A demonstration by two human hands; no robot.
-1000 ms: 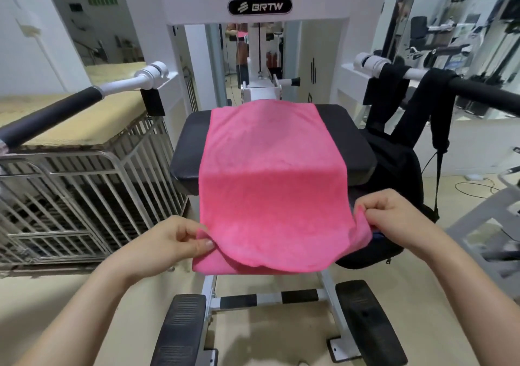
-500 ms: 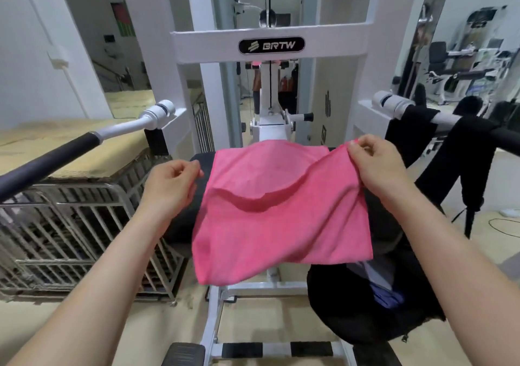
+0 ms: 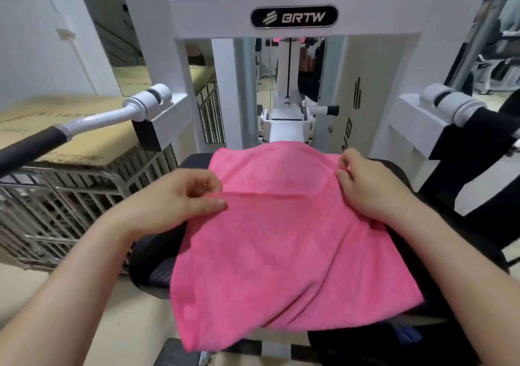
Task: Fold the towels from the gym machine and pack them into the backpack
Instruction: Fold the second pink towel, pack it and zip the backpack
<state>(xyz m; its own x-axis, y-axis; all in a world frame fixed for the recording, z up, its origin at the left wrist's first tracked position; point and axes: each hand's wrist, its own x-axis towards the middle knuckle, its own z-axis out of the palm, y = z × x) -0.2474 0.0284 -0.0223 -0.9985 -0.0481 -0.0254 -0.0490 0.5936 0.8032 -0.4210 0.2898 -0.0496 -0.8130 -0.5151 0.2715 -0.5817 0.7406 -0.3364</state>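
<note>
- We see the pink towel [image 3: 281, 239] spread over the black seat pad [image 3: 153, 264] of the white gym machine [image 3: 197, 14]. Its near part hangs over the pad's front edge towards us.
- The towel lies doubled: an upper layer ends in an edge that runs across it from one hand to the other, with more pink cloth showing beyond that edge.
- Our left hand [image 3: 174, 199] pinches the left end of that edge. The thumb lies on top and the fingers are curled in above it.
- Our right hand [image 3: 368, 185] grips the right end of the edge near the towel's far corner, fingers bent round a bunch of cloth.
- The backpack [image 3: 351, 348] — black, low on the right — sits just beside and below the towel's near right corner, and something blue shows at its top. We cannot tell how far it is open.
- Black straps [image 3: 470, 152] hang over the machine's right handle.
- The left handle [image 3: 36, 146], with a dark grip, reaches out over a metal rack [image 3: 70, 205] topped with cardboard [image 3: 92, 129].
- A BRTW badge [image 3: 294, 17] sits on the crossbar.
</note>
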